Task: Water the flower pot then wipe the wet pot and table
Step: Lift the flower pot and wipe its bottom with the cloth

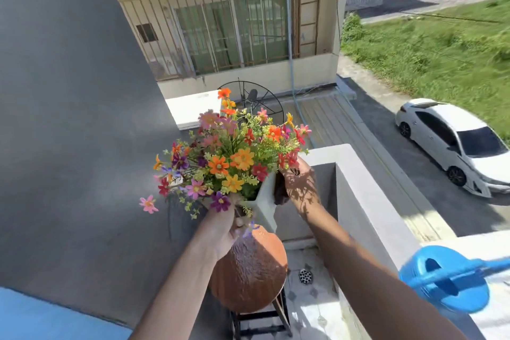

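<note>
A white square flower pot [265,201] full of orange, pink and purple flowers [229,157] is lifted above a small round wooden table [254,270], whose top is wet and glistening. My left hand [225,232] grips the pot from its lower left side, partly hidden by blooms. My right hand [299,185] presses a dark brown cloth [281,190] against the pot's right wall. A blue watering can [447,279] stands on the balcony ledge at the lower right, away from both hands.
A grey wall [69,119] rises on the left. The low white balcony parapet [367,188] runs along the right. A floor drain [305,275] sits beside the table. Beyond are a neighbouring building, a road and a white car [455,146].
</note>
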A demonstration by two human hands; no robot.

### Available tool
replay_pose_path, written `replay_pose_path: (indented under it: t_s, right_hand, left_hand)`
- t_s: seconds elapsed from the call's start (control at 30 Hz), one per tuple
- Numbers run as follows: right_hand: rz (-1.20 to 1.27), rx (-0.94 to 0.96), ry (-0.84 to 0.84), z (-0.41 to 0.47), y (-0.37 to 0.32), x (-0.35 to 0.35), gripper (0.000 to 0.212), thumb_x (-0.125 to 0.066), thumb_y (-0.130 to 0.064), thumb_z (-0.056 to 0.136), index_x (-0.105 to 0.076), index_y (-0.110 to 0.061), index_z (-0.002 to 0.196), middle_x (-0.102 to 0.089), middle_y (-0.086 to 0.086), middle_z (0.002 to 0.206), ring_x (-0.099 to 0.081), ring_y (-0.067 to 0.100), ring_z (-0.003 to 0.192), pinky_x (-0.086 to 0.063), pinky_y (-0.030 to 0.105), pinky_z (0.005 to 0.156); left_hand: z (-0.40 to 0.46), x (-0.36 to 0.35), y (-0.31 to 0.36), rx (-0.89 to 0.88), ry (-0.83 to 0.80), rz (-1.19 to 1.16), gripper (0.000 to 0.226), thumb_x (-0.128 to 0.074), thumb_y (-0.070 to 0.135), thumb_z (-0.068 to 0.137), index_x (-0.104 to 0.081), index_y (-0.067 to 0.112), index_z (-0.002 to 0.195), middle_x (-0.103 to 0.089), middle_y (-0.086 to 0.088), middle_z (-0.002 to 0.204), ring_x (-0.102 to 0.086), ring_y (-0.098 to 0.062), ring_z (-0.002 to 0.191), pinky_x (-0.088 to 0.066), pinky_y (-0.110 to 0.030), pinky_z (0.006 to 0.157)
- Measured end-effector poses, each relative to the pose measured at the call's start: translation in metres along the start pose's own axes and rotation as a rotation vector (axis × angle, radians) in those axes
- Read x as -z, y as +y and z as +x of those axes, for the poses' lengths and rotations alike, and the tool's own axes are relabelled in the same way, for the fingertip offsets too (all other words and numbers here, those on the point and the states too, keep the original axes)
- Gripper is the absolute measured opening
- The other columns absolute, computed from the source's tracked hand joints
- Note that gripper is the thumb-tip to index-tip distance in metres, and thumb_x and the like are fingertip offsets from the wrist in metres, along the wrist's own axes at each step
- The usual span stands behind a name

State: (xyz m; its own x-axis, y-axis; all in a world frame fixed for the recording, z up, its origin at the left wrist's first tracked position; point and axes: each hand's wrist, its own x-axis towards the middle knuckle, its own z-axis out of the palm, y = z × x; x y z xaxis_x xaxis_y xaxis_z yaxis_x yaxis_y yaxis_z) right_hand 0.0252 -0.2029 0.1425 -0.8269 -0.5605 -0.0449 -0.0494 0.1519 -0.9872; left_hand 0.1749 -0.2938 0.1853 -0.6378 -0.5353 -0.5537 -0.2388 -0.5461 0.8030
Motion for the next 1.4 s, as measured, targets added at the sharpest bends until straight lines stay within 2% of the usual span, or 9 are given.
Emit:
replay_pose_path:
  t_s: [0.13,0.43,0.57,0.67,0.83,0.93,1.07,1.2,1.4]
  right_hand:
    - [0.039,0.1,0.173,0.003,-0.013,-0.011,0.026,-0.051,-0.004,0.093,-0.052,-0.016,0.071,-0.045,-0.002,0.064,-0.041,0.004,0.052,-0.044,0.032,0.052]
    - [0.099,0.225,0.053,-0.065,-0.003,-0.041,0.021,-0.065,-0.013,0.086,-0.071,-0.021,0.105,-0.071,-0.007,0.081,-0.064,0.006,0.072,-0.052,0.027,0.068]
    - [0.124,0.016,0.126,-0.061,0.009,-0.036,0.01,-0.067,-0.018,0.088,-0.07,-0.028,0.09,-0.072,0.008,0.073,-0.069,0.024,0.063,-0.058,0.042,0.06]
    - [0.275,-0.16,0.105,-0.055,0.002,-0.03,0.019,-0.07,-0.019,0.09,-0.063,-0.021,0.073,-0.058,0.014,0.052,-0.056,0.024,0.035,-0.046,0.03,0.035]
    - [0.259,-0.026,0.156,-0.043,-0.013,-0.036,0.024,-0.072,-0.016,0.086,-0.064,-0.026,0.066,-0.064,-0.014,0.057,-0.056,0.013,0.058,-0.047,0.028,0.056]
    - [0.223,0.076,0.14,-0.04,-0.03,-0.038,0.018,-0.069,-0.018,0.089,-0.062,-0.019,0.072,-0.054,-0.007,0.067,-0.054,0.008,0.063,-0.042,0.02,0.055]
    - [0.203,0.132,0.111,-0.033,-0.028,-0.038,0.01,-0.069,-0.025,0.09,-0.066,-0.034,0.091,-0.067,-0.008,0.089,-0.064,0.009,0.085,-0.053,0.028,0.08]
    - [0.427,-0.041,0.065,-0.026,-0.002,-0.031,0.007,-0.069,-0.018,0.091,-0.073,-0.023,0.09,-0.073,0.0,0.072,-0.068,0.022,0.063,-0.053,0.028,0.051]
    - [0.736,-0.296,-0.041,-0.023,0.013,-0.03,0.006,-0.07,-0.012,0.09,-0.067,-0.007,0.09,-0.072,0.002,0.071,-0.069,0.018,0.06,-0.054,0.026,0.053]
  left_hand:
    - [0.003,0.0,-0.003,-0.019,0.043,-0.018,0.018,-0.032,0.016,0.101,-0.043,0.012,0.087,-0.053,-0.009,0.063,-0.032,-0.007,0.033,-0.023,-0.018,0.034]
    - [0.019,0.011,0.004,-0.032,0.078,-0.169,0.024,-0.041,0.025,0.101,-0.057,0.008,0.093,-0.058,-0.005,0.05,-0.043,-0.013,0.05,-0.038,-0.019,0.043]
    - [0.019,0.013,0.0,0.013,0.124,-0.196,0.02,-0.035,0.022,0.103,-0.053,0.015,0.102,-0.058,-0.01,0.055,-0.036,-0.011,0.048,-0.029,-0.017,0.039]
    - [0.019,0.014,-0.002,0.037,0.104,-0.187,0.022,-0.032,0.018,0.102,-0.053,0.013,0.104,-0.06,-0.008,0.056,-0.032,-0.01,0.051,-0.027,-0.016,0.029]
    - [0.018,0.013,0.008,-0.026,0.06,-0.195,0.019,-0.04,0.023,0.101,-0.049,0.008,0.108,-0.057,-0.01,0.066,-0.043,-0.006,0.032,-0.03,-0.017,0.043]
    - [0.015,0.007,0.008,-0.066,0.11,-0.184,0.015,-0.043,0.022,0.1,-0.054,0.012,0.098,-0.055,-0.009,0.068,-0.049,-0.01,0.038,-0.034,-0.021,0.045]
    - [0.009,0.01,0.012,-0.045,-0.006,-0.247,0.026,-0.039,0.018,0.099,-0.052,0.007,0.079,-0.055,-0.005,0.049,-0.042,-0.006,0.029,-0.03,-0.015,0.036]
    - [0.004,0.014,0.013,-0.052,-0.028,-0.277,0.027,-0.038,0.015,0.099,-0.046,0.008,0.074,-0.054,-0.011,0.053,-0.033,-0.007,0.03,-0.025,-0.015,0.033]
    - [0.008,0.016,0.017,-0.065,-0.022,-0.284,0.021,-0.036,0.014,0.1,-0.043,0.008,0.082,-0.052,-0.013,0.052,-0.034,-0.007,0.032,-0.025,-0.015,0.03]
